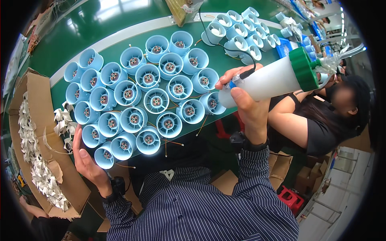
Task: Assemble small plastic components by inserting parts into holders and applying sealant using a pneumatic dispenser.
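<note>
My right hand point(251, 100) grips a large white translucent dispensing syringe point(273, 78), held tilted over the right end of the housings. A green cap point(303, 69) with a clear tube closes its upper end, and a black cable runs to a fitting by my fingers. Its tip is hidden. Rows of light-blue fan housings point(156, 101) stand mouth up on the green worktable point(116, 50), each with a small motor core inside and some with thin wires trailing. At the left front corner my left hand point(90, 166) rests beside the housings, fingers stretched out, holding nothing.
White fan impellers point(62, 120) lie on the table's left end, next to a cardboard box point(72, 188) filled with more. Farther right, a group of blue housings point(237, 30) contains white parts. A person in black point(333, 112) sits at right, near a red stool point(290, 199).
</note>
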A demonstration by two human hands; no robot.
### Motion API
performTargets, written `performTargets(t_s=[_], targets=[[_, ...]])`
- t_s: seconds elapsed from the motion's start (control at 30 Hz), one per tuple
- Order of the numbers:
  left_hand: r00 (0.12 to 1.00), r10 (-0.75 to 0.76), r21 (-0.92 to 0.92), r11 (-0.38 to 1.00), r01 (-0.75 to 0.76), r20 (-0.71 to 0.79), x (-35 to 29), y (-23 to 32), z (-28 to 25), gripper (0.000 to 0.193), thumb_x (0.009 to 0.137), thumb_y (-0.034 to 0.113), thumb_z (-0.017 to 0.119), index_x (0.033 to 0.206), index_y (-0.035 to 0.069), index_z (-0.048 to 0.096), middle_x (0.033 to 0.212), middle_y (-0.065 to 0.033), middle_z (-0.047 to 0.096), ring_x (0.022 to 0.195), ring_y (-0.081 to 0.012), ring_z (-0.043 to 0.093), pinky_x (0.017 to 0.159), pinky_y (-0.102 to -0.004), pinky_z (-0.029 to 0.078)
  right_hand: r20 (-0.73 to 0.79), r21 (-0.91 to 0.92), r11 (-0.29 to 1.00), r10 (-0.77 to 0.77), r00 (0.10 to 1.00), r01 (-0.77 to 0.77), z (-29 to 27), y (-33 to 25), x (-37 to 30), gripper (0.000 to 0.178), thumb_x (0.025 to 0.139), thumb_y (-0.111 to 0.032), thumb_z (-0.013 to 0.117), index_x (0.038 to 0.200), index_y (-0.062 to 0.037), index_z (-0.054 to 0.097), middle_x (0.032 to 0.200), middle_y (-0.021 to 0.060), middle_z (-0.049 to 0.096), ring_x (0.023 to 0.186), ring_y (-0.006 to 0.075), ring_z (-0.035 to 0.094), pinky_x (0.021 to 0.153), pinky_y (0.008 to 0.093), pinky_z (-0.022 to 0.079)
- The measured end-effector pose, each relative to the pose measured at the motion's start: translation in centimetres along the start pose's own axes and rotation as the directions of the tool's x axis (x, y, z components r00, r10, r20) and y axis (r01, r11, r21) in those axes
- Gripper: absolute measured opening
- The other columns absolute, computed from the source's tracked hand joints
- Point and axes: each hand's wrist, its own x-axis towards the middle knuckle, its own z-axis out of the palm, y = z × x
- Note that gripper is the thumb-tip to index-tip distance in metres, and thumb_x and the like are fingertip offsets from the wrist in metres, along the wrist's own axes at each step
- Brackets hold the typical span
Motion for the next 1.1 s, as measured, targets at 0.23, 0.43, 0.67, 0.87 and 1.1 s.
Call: performTargets(t_s=[0.23,0.43,0.67,0.87,1.1], targets=[[0.998,-0.057,0.035,0.998,0.058,-0.011,-0.1,0.3,-0.2,0.055,0.115,0.031,0.043,0.145,-0.011,0.059,0.150,-0.0241,0.063,0.137,-0.0326,0.062,0.118,-0.0454,0.046,0.069,-0.078,0.996,0.050,0.996,-0.045,0.1,-1.2,0.2,0.041,0.091,-0.013,0.080,0.119,-0.0035,0.051,0.110,0.0212,0.071,0.102,0.0338,0.075,0.094,0.0492,0.061],[0.995,-0.093,0.061,0.994,0.094,-0.025,-0.1,0.8,-0.1,0.047,0.111,0.021,0.049,0.144,-0.010,0.061,0.140,-0.0195,0.069,0.124,-0.0264,0.068,0.110,-0.0403,0.052,0.031,-0.059,0.998,0.015,0.999,-0.013,-0.4,-1.4,0.1,0.039,0.091,-0.013,0.078,0.119,-0.0037,0.052,0.113,0.0216,0.071,0.102,0.0348,0.075,0.095,0.0503,0.060],[0.996,-0.089,0.040,0.995,0.090,-0.029,0.1,1.1,0.0,0.042,0.108,0.015,0.052,0.141,-0.009,0.063,0.133,-0.0167,0.071,0.118,-0.0238,0.070,0.105,-0.0372,0.053,0.001,-0.073,0.996,-0.056,0.998,0.056,0.0,-2.2,1.9,0.037,0.092,-0.013,0.076,0.120,-0.0039,0.053,0.115,0.0214,0.071,0.102,0.0362,0.075,0.097,0.0516,0.059],[0.994,-0.105,0.023,0.994,0.106,-0.028,0.1,1.3,0.1,0.041,0.108,0.014,0.053,0.140,-0.009,0.064,0.133,-0.0169,0.071,0.118,-0.0236,0.070,0.106,-0.0373,0.053,-0.034,-0.025,0.996,-0.091,0.995,0.091,0.5,-0.3,3.6,0.035,0.093,-0.010,0.075,0.120,-0.0032,0.054,0.112,0.0197,0.073,0.102,0.0351,0.076,0.099,0.0513,0.058],[0.996,-0.088,0.056,0.994,0.089,-0.025,0.1,1.2,-0.1,0.041,0.108,0.015,0.054,0.140,-0.010,0.064,0.133,-0.0174,0.071,0.119,-0.0236,0.069,0.107,-0.0375,0.053,-0.022,0.002,0.998,-0.070,0.997,0.070,1.0,1.2,4.6,0.034,0.092,-0.007,0.075,0.119,-0.0029,0.054,0.109,0.0183,0.073,0.101,0.0331,0.076,0.099,0.0511,0.058]])
